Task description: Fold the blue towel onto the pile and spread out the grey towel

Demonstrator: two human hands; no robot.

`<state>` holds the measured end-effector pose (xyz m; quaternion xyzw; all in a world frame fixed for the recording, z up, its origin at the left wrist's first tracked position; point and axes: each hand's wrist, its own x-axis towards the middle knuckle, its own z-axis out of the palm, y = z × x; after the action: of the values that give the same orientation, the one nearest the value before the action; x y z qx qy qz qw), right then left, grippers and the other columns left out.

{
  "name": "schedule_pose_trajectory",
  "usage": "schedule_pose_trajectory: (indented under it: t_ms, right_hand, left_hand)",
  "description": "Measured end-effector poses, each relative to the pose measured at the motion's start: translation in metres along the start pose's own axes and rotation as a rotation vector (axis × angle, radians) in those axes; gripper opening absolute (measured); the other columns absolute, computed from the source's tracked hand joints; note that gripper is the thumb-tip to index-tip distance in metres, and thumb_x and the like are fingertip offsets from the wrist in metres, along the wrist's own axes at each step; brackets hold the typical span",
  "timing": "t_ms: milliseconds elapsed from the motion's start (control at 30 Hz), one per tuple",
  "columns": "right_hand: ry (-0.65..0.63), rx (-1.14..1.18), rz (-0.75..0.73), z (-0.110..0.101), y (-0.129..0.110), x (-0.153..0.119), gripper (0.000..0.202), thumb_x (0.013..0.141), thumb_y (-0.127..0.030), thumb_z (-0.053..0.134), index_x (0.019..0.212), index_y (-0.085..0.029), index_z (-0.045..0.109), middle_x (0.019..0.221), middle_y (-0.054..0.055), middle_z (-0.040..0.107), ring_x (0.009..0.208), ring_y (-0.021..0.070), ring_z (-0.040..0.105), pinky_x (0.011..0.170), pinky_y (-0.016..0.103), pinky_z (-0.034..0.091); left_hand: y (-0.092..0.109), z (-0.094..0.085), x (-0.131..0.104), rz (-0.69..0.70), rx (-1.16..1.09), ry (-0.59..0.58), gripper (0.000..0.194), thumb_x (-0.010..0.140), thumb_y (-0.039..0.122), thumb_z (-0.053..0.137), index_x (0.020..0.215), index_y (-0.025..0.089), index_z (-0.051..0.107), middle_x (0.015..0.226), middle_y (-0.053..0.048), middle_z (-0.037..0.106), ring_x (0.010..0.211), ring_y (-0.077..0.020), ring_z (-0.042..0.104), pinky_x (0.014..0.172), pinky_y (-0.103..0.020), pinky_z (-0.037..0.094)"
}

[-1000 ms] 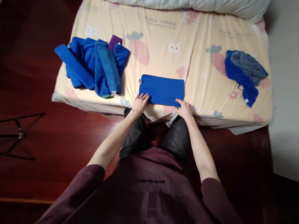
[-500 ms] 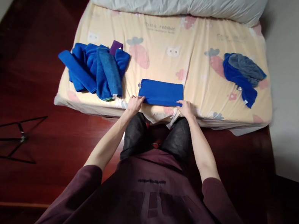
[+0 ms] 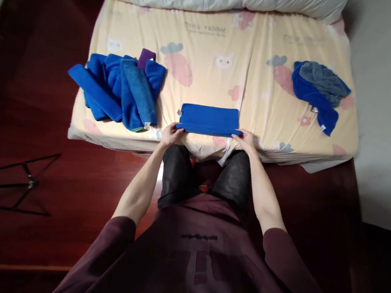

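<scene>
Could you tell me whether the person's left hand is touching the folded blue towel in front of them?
Touching: the head view shows the left hand gripping the near left corner of the folded blue towel.

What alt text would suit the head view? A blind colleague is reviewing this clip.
A person's left hand and right hand grip the near corners of a folded blue towel at the edge of a cartoon-print mattress. A pile of blue towels lies left, a smaller blue-grey heap right.
</scene>
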<state>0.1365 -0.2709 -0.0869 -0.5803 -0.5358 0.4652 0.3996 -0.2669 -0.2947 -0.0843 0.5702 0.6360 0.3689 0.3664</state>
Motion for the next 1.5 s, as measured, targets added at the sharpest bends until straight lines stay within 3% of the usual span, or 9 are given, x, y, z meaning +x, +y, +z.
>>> schedule_pose_trajectory:
  t_ms: [300, 500, 733, 1033, 1267, 1400, 1500]
  right_hand:
    - [0.030, 0.048, 0.026, -0.002, -0.006, 0.003, 0.057, 0.069, -0.075, 0.084, 0.076, -0.023, 0.062, 0.073, 0.003, 0.065, 0.080, 0.0226, 0.064, 0.078, 0.036, 0.057]
    - [0.070, -0.039, -0.014, 0.002, -0.011, 0.003, 0.065, 0.078, -0.082, 0.072, 0.066, -0.026, 0.043, 0.065, -0.003, 0.043, 0.070, 0.0165, 0.049, 0.068, 0.031, 0.048]
    - [0.076, -0.163, 0.001, 0.003, -0.016, 0.002, 0.064, 0.086, -0.081, 0.067, 0.069, -0.028, 0.035, 0.066, -0.004, 0.033, 0.069, 0.0162, 0.040, 0.067, 0.031, 0.043]
    - [0.094, -0.180, -0.002, 0.004, -0.014, 0.007, 0.063, 0.088, -0.079, 0.065, 0.065, -0.027, 0.039, 0.063, -0.003, 0.037, 0.067, 0.0160, 0.043, 0.065, 0.030, 0.041]
    - [0.146, -0.189, 0.022, 0.010, -0.004, 0.014, 0.054, 0.088, -0.072, 0.071, 0.068, -0.025, 0.055, 0.065, -0.001, 0.053, 0.073, 0.0202, 0.060, 0.072, 0.033, 0.054]
    - [0.284, -0.177, 0.052, 0.011, -0.005, 0.015, 0.044, 0.087, -0.064, 0.075, 0.086, -0.021, 0.069, 0.084, 0.006, 0.072, 0.086, 0.0238, 0.071, 0.086, 0.037, 0.060]
    - [0.417, -0.187, 0.002, 0.003, -0.011, 0.001, 0.042, 0.092, -0.056, 0.071, 0.107, -0.016, 0.074, 0.109, 0.015, 0.077, 0.096, 0.0258, 0.074, 0.090, 0.040, 0.063]
  left_hand:
    - [-0.004, -0.016, 0.005, 0.007, 0.081, -0.058, 0.032, 0.083, 0.050, 0.070, 0.077, 0.020, 0.061, 0.070, -0.002, 0.060, 0.070, -0.0188, 0.057, 0.068, -0.030, 0.046]
    - [-0.005, -0.013, 0.005, -0.010, 0.118, -0.052, 0.032, 0.090, 0.050, 0.061, 0.089, 0.018, 0.067, 0.078, -0.004, 0.065, 0.077, -0.0208, 0.060, 0.076, -0.031, 0.048]
    - [-0.003, -0.016, 0.009, -0.062, 0.191, -0.057, 0.031, 0.094, 0.047, 0.059, 0.080, 0.019, 0.062, 0.071, -0.003, 0.060, 0.073, -0.0202, 0.056, 0.073, -0.032, 0.046]
    - [0.003, -0.015, 0.006, -0.115, 0.259, -0.027, 0.035, 0.096, 0.051, 0.057, 0.093, 0.018, 0.069, 0.087, -0.008, 0.073, 0.086, -0.0240, 0.065, 0.083, -0.033, 0.049]
    - [0.007, -0.008, 0.009, -0.145, 0.332, 0.003, 0.031, 0.096, 0.049, 0.059, 0.094, 0.020, 0.069, 0.092, -0.011, 0.075, 0.096, -0.0287, 0.068, 0.092, -0.037, 0.051]
    - [0.009, -0.002, 0.001, -0.142, 0.327, 0.065, 0.036, 0.098, 0.046, 0.058, 0.116, 0.017, 0.068, 0.099, -0.013, 0.075, 0.099, -0.0289, 0.070, 0.097, -0.039, 0.053]
    - [0.009, -0.010, -0.017, -0.015, 0.311, 0.141, 0.050, 0.098, 0.043, 0.060, 0.138, 0.013, 0.061, 0.120, -0.019, 0.071, 0.111, -0.0302, 0.069, 0.107, -0.043, 0.053]
